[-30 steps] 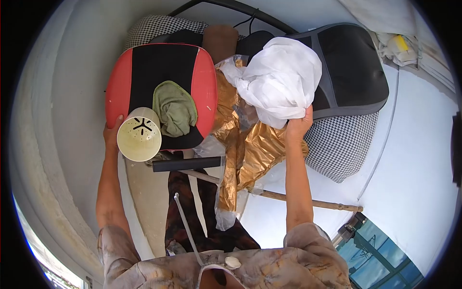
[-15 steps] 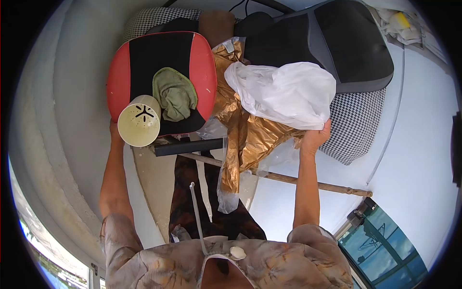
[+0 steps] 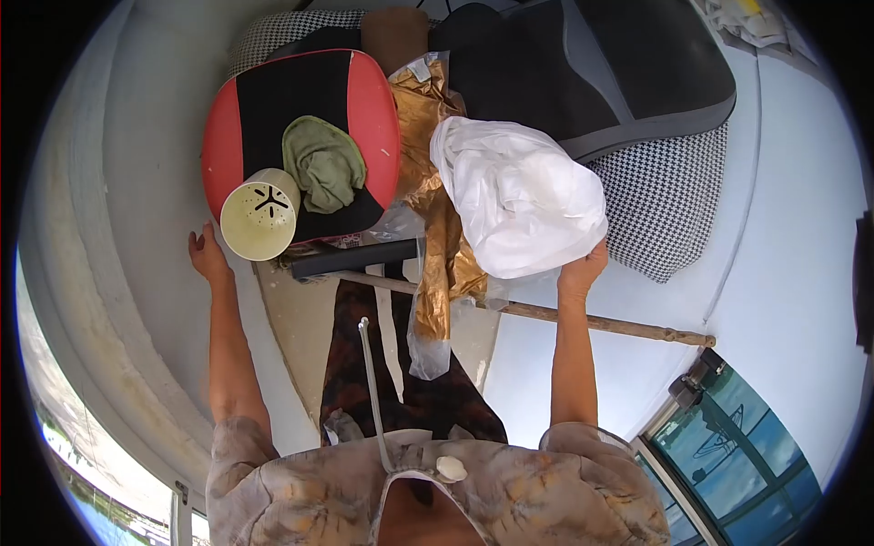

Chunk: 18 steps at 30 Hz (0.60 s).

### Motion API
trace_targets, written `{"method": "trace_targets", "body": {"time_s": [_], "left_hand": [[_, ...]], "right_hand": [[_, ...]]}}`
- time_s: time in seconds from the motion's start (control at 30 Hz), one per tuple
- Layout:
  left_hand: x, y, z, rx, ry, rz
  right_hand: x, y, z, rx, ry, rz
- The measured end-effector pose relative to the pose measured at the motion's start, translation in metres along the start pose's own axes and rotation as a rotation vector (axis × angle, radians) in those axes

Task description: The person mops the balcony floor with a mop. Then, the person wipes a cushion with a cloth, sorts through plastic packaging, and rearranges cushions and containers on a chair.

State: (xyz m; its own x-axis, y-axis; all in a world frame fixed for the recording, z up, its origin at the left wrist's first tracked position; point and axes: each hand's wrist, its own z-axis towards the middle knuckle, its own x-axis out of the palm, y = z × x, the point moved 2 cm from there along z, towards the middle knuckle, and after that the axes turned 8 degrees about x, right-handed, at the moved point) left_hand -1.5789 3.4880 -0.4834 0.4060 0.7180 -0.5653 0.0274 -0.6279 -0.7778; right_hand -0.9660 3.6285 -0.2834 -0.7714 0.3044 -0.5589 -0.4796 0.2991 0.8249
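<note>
My right hand (image 3: 584, 267) is closed on the lower right edge of a puffed-out white bag (image 3: 519, 200). Beneath and left of the bag hangs crumpled gold foil-like material (image 3: 435, 259) with clear plastic at its ends. My left hand (image 3: 208, 252) is beside the pale perforated cup (image 3: 259, 217), its fingers apart and nothing in them. That cup lies tipped on the red and black seat (image 3: 371, 127), with its opening toward me. A green cloth (image 3: 324, 166) is bunched up on the seat, touching or close to the cup.
A black and grey cushioned backrest (image 3: 655, 64) lies at the upper right over a houndstooth cushion (image 3: 665, 200). A black armrest (image 3: 355, 258) and a wooden stick (image 3: 601, 323) cross in front of my legs. A brown roll (image 3: 394, 38) stands at the back.
My left hand has come off the seat's edge and now shows beside it. The white bag has swung lower and left in my right hand, and its shape has changed. The whole view has shifted.
</note>
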Motion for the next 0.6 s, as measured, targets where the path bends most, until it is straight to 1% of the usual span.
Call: {"method": "trace_targets", "body": {"time_s": [0.07, 0.1, 0.2, 0.23, 0.27, 0.3, 0.33, 0.37, 0.4, 0.43, 0.47, 0.5, 0.6], "left_hand": [[-0.014, -0.052, -0.024, 0.266, -0.048, -0.029], [-0.020, -0.080, -0.041, 0.397, -0.073, -0.042], [-0.013, -0.156, -0.109, 0.306, 0.300, -0.340], [-0.002, -0.165, -0.130, 0.309, 0.475, -0.410], [0.018, -0.196, -0.180, 0.327, 0.825, -0.344], [0.034, -0.204, -0.204, 0.321, 0.975, -0.447], [0.047, -0.204, -0.227, 0.216, 1.067, -0.460], [0.062, -0.191, -0.248, 0.086, 1.128, -0.556], [0.074, -0.176, -0.265, -0.048, 1.182, -0.653], [0.079, -0.167, -0.275, -0.196, 1.220, -0.595], [0.083, -0.159, -0.284, -0.346, 1.256, -0.532], [0.084, -0.153, -0.291, -0.497, 1.286, -0.464], [0.074, -0.146, -0.293, -0.454, 1.124, -0.613]], "right_hand": [[0.006, 0.000, -0.006, 0.037, 0.009, 0.123], [0.008, -0.010, -0.009, 0.102, 0.041, 0.241], [0.025, 0.009, -0.028, 0.316, 0.105, 0.557], [0.034, 0.018, -0.036, 0.452, 0.157, 0.665], [0.044, 0.030, -0.048, 0.591, 0.213, 0.779], [0.054, 0.038, -0.060, 0.727, 0.264, 0.883], [0.065, 0.044, -0.072, 0.766, 0.384, 0.911], [0.074, 0.048, -0.087, 0.805, 0.501, 0.934], [0.086, 0.053, -0.102, 0.891, 0.575, 0.930], [0.098, 0.055, -0.117, 0.952, 0.708, 0.974], [0.107, 0.059, -0.133, 1.093, 0.689, 0.932], [0.113, 0.065, -0.146, 1.100, 0.769, 0.925], [0.116, 0.066, -0.154, 0.872, 0.992, 0.973]]}}
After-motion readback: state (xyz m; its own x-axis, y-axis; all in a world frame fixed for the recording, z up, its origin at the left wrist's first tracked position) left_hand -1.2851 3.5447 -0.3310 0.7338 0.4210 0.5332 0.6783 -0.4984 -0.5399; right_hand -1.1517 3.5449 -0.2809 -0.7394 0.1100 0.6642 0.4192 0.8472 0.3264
